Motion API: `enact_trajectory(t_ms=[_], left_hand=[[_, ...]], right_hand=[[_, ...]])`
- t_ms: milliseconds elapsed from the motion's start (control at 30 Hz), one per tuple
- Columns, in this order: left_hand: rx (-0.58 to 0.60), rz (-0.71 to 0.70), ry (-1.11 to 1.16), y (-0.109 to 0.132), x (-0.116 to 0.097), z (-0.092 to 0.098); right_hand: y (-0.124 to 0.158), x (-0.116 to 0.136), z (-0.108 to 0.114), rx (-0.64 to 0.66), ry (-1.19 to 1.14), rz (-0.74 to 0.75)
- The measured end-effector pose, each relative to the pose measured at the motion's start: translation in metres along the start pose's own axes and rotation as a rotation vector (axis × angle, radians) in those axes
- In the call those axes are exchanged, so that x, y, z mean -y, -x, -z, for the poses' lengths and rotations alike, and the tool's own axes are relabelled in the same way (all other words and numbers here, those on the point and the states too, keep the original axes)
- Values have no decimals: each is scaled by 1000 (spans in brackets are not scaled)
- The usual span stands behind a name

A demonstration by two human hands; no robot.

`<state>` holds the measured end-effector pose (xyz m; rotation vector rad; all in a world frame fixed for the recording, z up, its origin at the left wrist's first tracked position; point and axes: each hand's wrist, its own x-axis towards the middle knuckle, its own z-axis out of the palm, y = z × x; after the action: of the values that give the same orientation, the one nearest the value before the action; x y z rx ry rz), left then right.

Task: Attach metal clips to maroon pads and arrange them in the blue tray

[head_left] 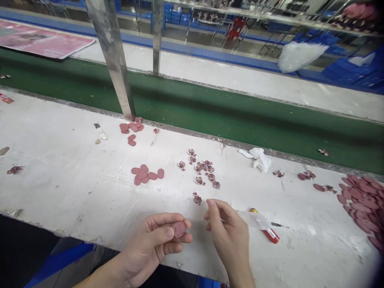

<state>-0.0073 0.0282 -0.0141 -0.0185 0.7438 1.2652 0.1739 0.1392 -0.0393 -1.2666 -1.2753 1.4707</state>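
My left hand [159,236] pinches a flat reddish-brown oval piece [179,229], with small dark marks on its face, between thumb and fingers. To its right, my right hand [229,232] is closed, thumb against forefinger; whatever it may hold is hidden. Just beyond the right fingertips lies a small brown-and-white figure-like piece [197,199], and several similar pieces [207,166] cluster farther back. Beside the right hand is a translucent bottle [258,220] with a thin dark needle tip, partly covered by the hand. Under it lies a red-and-yellow object [271,235].
Loose ovals [142,175] lie left of the cluster, more [132,127] by a metal post [112,56], and a large pile [364,200] at right. A crumpled white tissue [260,159] and a blade-like strip [100,131] lie on the white table [60,160]. Beyond runs a green belt [210,106].
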Motion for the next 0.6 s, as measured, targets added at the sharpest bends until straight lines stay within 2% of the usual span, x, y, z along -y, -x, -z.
enact_trajectory(t_ms=[133, 267, 467, 600], left_hand=[[14, -20, 19, 2, 0, 4], [8, -43, 35, 3, 1, 7], [8, -59, 10, 0, 4, 11], [5, -71, -46, -2, 6, 8]], right_hand=[[-25, -5, -16, -15, 482, 101], [-28, 3, -12, 45, 649, 106], [1, 23, 0, 58, 550, -18], [33, 47, -11, 115, 268, -103]])
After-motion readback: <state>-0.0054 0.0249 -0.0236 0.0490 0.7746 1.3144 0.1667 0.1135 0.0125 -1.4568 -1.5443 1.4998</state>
